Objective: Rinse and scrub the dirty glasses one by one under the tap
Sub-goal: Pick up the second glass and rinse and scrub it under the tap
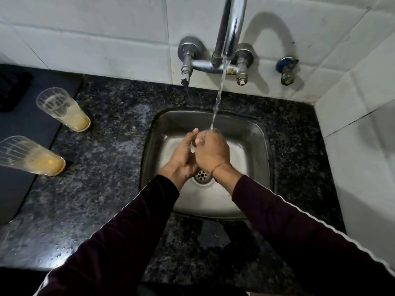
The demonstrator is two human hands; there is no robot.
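1. head view: a clear glass [197, 139] is held over the sink [259, 133], rim up under the tap [229, 28], likely so the stream [218, 99] lands inside it.
2. right hand [211, 153] curls closed around the glass; left hand [184, 155] closes on its near side, one finger raised, probably rubbing.
3. both forearms slope in over the sink, wrists close together above the drain [202, 175].
4. two dirty glasses [64, 110] [30, 155] with orange dregs wait well left of the sink.
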